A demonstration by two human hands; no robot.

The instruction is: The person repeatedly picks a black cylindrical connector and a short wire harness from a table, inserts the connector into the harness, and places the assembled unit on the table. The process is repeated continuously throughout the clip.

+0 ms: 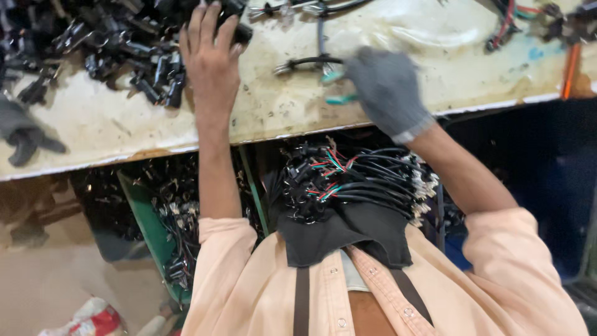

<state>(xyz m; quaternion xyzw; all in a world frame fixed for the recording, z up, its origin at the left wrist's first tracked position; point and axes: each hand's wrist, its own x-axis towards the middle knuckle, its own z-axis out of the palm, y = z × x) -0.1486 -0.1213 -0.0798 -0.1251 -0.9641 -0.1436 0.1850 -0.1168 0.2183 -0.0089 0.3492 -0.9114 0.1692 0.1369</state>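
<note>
A bundle of black cables (354, 180) with red and green wires is seen nearest, resting in the lap just below the tabletop (124, 124) edge. Further up, green-handled cutters (336, 87) are closed on by the gloved right hand (385, 90), blades touching a short black cable (311, 62). Farthest, a black connector (239, 31) is gripped by the bare left hand (211, 59) at the pile of black connectors (118, 43).

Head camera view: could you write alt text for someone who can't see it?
Seen from above, a person's bare left hand reaches into a pile of black connectors on a worn pale workbench, while the grey-gloved right hand holds a teal-handled tool beside a short black cable. A bundle of black cables lies in the person's lap.
</note>
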